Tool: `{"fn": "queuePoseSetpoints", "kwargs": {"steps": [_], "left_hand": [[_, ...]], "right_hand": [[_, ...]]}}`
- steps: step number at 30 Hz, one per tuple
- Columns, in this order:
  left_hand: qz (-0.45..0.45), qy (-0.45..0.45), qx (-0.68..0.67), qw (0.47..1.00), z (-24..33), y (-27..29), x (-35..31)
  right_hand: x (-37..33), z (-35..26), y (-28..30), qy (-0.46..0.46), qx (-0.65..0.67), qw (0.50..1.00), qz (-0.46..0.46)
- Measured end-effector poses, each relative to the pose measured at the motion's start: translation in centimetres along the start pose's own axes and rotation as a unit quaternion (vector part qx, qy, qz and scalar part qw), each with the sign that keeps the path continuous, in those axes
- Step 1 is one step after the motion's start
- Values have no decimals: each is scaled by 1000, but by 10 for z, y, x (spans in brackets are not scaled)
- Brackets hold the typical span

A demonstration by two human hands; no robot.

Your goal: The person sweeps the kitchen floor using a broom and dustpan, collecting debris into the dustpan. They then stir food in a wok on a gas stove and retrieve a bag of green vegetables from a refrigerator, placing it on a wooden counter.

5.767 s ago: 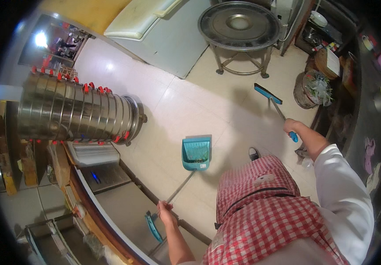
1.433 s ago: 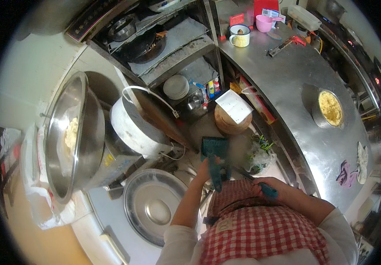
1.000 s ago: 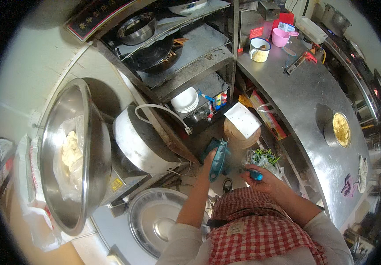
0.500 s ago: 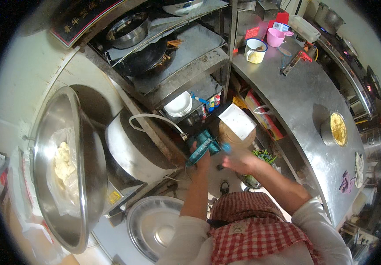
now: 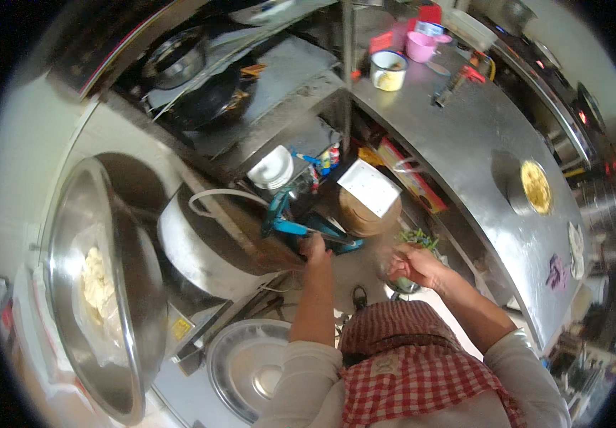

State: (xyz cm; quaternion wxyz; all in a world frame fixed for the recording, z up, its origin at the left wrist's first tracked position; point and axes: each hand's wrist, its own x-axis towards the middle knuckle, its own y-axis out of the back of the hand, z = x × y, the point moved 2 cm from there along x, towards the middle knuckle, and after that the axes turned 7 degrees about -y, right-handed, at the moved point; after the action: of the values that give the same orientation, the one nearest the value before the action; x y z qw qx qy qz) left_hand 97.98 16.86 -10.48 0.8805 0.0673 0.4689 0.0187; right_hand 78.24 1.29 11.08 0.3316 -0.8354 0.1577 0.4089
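Observation:
My left hand [image 5: 313,248] is closed on a teal and blue plastic thing [image 5: 288,227] with a bright blue handle-like bar; motion blur hides its exact kind. It hangs over the floor between the shelf rack and the counter. My right hand [image 5: 418,265] is apart from it, to the right, its fingers curled and smeared by motion. Whether anything small is in them I cannot make out. Green leafy vegetables [image 5: 420,240] lie just beyond that hand. Past the teal thing, a white rectangular tray [image 5: 370,187] rests on a round wooden block [image 5: 365,214].
A large steel basin [image 5: 140,314] with dough in a plastic bag stands at the left. Another wide basin [image 5: 226,371] lies low in front. The steel counter [image 5: 465,150] curves along the right, carrying a bowl of yellow food [image 5: 535,187]. Shelves [image 5: 279,118] hold pans and plates.
The teal thing has turned in my left hand, its blue bar now pointing left. My right hand has moved away from it, right and slightly nearer. The whole view has shifted slightly.

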Motion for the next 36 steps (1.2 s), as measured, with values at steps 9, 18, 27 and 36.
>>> {"fn": "queuePoseSetpoints", "kwargs": {"steps": [9, 18, 27, 36], "left_hand": [[-15, -28, -103, 994, -5, 12, -60], [-154, -54, -65, 984, -87, 46, -20], [-449, 0, 158, 880, -202, -30, -79], [-569, -210, 502, 616, -389, -134, -380]], "right_hand": [[-98, 151, 156, 36, 109, 973, 199], [-174, 346, 235, -71, 88, 922, 370], [-245, 469, 271, 79, -99, 874, 469], [-354, 650, 333, -175, 124, 755, 619]]}}
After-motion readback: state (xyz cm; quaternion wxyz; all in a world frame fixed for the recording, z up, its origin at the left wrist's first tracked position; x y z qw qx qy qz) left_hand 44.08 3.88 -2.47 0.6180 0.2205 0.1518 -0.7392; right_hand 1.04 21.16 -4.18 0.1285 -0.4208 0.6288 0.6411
